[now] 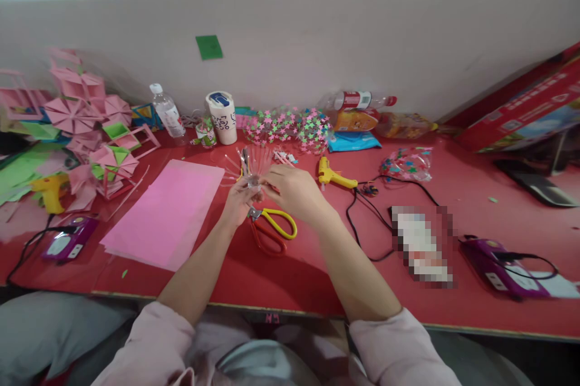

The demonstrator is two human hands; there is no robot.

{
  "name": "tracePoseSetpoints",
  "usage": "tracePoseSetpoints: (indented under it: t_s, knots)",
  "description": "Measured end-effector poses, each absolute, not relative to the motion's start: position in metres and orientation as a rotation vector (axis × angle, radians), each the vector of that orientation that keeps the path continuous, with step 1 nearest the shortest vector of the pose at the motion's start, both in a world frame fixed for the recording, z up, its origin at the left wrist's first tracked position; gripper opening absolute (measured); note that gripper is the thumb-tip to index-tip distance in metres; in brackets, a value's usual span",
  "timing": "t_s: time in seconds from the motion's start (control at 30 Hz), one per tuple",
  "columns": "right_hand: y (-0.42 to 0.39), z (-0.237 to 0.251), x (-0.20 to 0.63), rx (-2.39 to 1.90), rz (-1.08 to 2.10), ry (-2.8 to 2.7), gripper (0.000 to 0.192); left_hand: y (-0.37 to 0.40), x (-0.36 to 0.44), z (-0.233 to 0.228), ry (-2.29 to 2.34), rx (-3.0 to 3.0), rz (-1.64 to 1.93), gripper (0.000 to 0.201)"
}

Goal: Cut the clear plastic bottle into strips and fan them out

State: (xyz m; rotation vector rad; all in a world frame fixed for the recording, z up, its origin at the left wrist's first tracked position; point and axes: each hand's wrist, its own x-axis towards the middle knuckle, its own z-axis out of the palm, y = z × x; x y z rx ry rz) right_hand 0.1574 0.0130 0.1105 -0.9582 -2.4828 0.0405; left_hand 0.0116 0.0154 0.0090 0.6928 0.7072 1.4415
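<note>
My left hand point(238, 202) is closed around the base of a clear plastic bottle piece point(259, 159), whose cut strips fan outward away from me. From the right, my right hand point(296, 189) pinches the same piece near its base; the fingertips are partly hidden. Just below my hands lie scissors point(274, 230) with one yellow and one red handle loop, their blades partly hidden behind the left hand. A stack of pink paper sheets point(165, 214) lies left of my left hand. Right of my right hand rests a yellow glue gun point(335, 174) with a black cord.
Pink and green folded-paper models point(90, 108) crowd the left side, near another yellow glue gun point(51, 191). Along the partition stand a water bottle point(167, 113), a white cup point(222, 119) and star-covered clear pieces point(287, 127). Purple boxes point(502, 268) with cords sit at both sides.
</note>
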Motion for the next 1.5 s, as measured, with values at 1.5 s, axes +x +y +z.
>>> tracePoseSetpoints:
  t_s: [1.5]
  knots:
    - [0.007,0.136,0.187,-0.891,0.238,-2.288,0.014,0.016,0.01,0.005,0.631,0.711,1.412,0.04]
